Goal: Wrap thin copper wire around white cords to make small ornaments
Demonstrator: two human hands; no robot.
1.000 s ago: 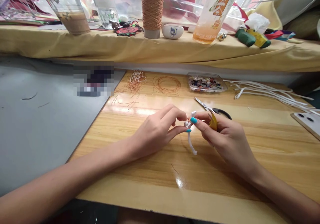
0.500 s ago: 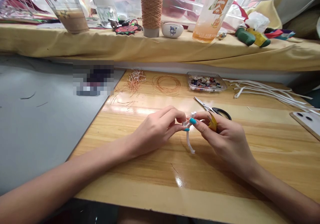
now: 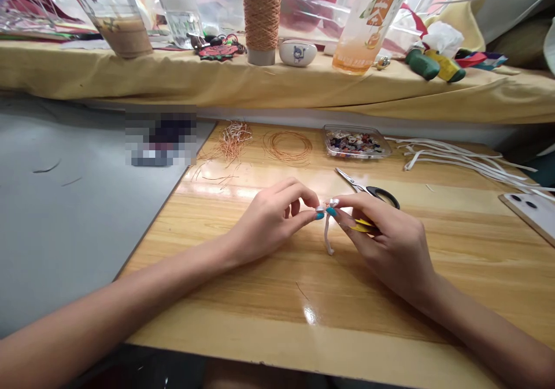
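Observation:
Above the middle of the wooden table, my left hand (image 3: 281, 218) pinches one end of a small white cord (image 3: 328, 240) between thumb and fingertips. My right hand (image 3: 390, 244) grips the same cord just to the right, thumb against forefinger, with a bit of orange thread showing at the pinch. One end of the cord dangles below the fingertips. A flat yellow object (image 3: 365, 226) is tucked in my right palm; its kind is mostly hidden. Scissors (image 3: 366, 189) with black handles lie right behind my right hand.
Behind the hands lie a bundle of orange-and-white threads (image 3: 234, 140), a coil of orange thread (image 3: 288, 146), a clear box of beads (image 3: 358, 143) and white cords (image 3: 463, 160). A phone (image 3: 529, 212) is at right. Bottles and a thread cone (image 3: 261, 16) stand on the cloth-covered ledge.
Both hands keep their pinch on the cord while the fingers shift slightly. The dangling end has risen a little, and the yellow object has turned flatter in my right hand.

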